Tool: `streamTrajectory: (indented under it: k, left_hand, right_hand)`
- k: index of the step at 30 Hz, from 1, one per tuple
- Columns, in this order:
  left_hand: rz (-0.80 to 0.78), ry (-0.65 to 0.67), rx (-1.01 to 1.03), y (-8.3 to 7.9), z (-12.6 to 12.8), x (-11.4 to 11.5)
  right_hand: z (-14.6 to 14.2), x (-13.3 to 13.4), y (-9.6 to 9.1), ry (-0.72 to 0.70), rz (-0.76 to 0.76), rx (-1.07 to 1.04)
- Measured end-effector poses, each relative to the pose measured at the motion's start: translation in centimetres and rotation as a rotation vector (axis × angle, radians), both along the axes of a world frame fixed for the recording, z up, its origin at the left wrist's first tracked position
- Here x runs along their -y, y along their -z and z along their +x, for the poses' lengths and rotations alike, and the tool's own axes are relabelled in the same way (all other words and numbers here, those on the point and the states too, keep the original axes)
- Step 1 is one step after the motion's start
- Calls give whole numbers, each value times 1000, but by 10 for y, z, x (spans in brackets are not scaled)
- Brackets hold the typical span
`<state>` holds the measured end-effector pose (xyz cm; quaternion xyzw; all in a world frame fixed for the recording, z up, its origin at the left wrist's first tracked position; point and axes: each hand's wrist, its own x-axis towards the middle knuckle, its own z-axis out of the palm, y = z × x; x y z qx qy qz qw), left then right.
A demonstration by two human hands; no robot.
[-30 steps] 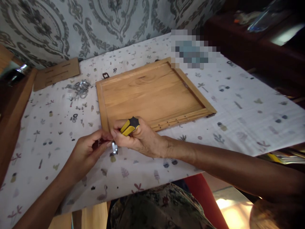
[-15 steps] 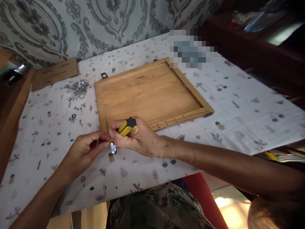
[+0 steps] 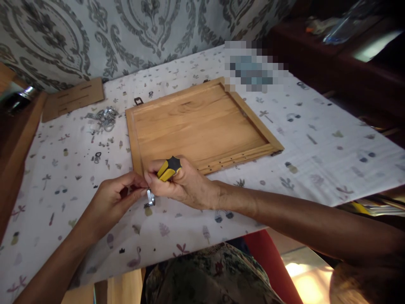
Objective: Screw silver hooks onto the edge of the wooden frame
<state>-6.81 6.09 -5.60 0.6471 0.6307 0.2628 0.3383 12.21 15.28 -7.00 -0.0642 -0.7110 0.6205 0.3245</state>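
A wooden framed panel (image 3: 202, 122) lies on the table, with small dark holes along its near edge. My right hand (image 3: 186, 183) is closed around a screwdriver with a yellow and black handle (image 3: 169, 168); its shaft is hidden behind the fingers. My left hand (image 3: 118, 192) meets it at the panel's near left corner, thumb and forefinger pinched together. Whatever lies in that pinch is too small or hidden to make out. Just below the fingertips of both hands hangs a shiny curved metal fitting (image 3: 151, 197).
Left of the panel lies a pile of metal fittings (image 3: 107, 118), with small loose pieces nearby. A cardboard piece (image 3: 74, 99) rests at the back left. A blurred-out bluish item (image 3: 251, 69) sits at the back right. The printed tablecloth (image 3: 190, 228) ends close to my body.
Both hands keep the same place at the panel's corner. The screwdriver handle and the metal fitting show barely any shift.
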Motion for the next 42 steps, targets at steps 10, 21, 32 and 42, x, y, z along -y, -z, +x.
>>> streamTrajectory:
  k: [10,21,32,42]
  left_hand:
    - [282,24,-73,8,2,4]
    - [615,200,-232,18,0,8]
    - [622,156,-265,15,3,9]
    - [644,216,-258,14,2,7]
  right_hand:
    - [0,0,2,2,-26,5]
    - [0,0,0,8,24,19]
    - [-2,1,0,12,-2,-45]
    - [0,1,-1,2,-20,-22]
